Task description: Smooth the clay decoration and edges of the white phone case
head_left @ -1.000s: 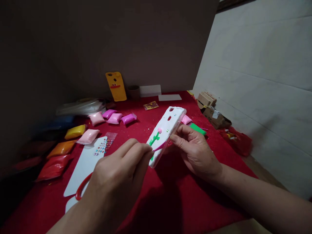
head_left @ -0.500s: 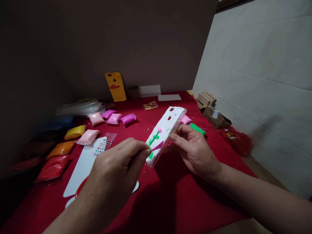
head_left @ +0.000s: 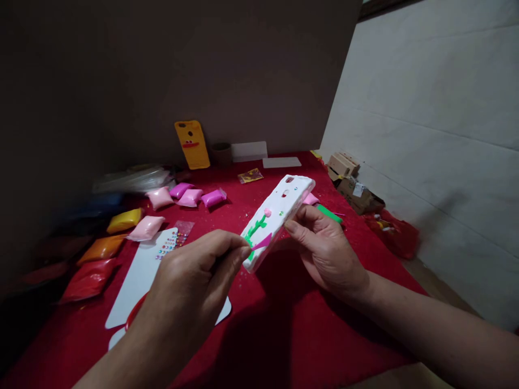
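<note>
Pinching a magenta piece [head_left: 263, 241] narrowly with the left hand [head_left: 203, 273], nearer to the lower end of the white phone case [head_left: 274, 222], and gripping this case along its right edge with the right hand [head_left: 326, 251], pointing its long axis away and rightward from that pinch.

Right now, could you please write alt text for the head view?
The right hand holds a flower-decorated white case; the left hand pinches a magenta piece over the case's near end. Colourful packets lie on red cloth.
</note>
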{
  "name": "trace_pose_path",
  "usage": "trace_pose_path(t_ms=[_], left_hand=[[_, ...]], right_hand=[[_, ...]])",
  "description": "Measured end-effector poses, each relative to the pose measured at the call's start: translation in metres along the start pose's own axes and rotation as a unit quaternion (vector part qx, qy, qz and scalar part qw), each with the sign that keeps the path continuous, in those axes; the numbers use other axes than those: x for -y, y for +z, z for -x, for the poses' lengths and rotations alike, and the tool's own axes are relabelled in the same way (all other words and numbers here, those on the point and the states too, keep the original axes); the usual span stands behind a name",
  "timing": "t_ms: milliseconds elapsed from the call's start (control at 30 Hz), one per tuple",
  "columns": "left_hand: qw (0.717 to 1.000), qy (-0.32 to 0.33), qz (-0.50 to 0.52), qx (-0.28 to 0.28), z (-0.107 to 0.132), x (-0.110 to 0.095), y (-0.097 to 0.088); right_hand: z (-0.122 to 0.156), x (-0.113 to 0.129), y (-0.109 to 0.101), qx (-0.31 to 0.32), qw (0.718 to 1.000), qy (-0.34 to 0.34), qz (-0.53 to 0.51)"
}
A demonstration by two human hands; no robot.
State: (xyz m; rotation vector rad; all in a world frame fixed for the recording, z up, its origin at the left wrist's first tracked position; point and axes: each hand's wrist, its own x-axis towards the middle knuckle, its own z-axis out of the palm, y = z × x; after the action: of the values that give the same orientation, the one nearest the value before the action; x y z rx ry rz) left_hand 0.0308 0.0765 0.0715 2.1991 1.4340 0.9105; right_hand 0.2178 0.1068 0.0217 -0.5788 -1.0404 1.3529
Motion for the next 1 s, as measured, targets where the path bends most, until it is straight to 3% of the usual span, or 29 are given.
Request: trace_pose_path(t_ms=[200,1000], left_hand=[[1.0,0.008,0.005,-0.023,-0.0016,-0.002,-0.0007],[1.0,0.013,0.0,-0.011,-0.0005,-0.0016,-0.0012]], right_hand=[[0.0003,0.0046,0.0027,-0.021,1.0,0.012,-0.012],[0.0,0.0057,0.0048,-0.042,0.999,0.019,-0.013]])
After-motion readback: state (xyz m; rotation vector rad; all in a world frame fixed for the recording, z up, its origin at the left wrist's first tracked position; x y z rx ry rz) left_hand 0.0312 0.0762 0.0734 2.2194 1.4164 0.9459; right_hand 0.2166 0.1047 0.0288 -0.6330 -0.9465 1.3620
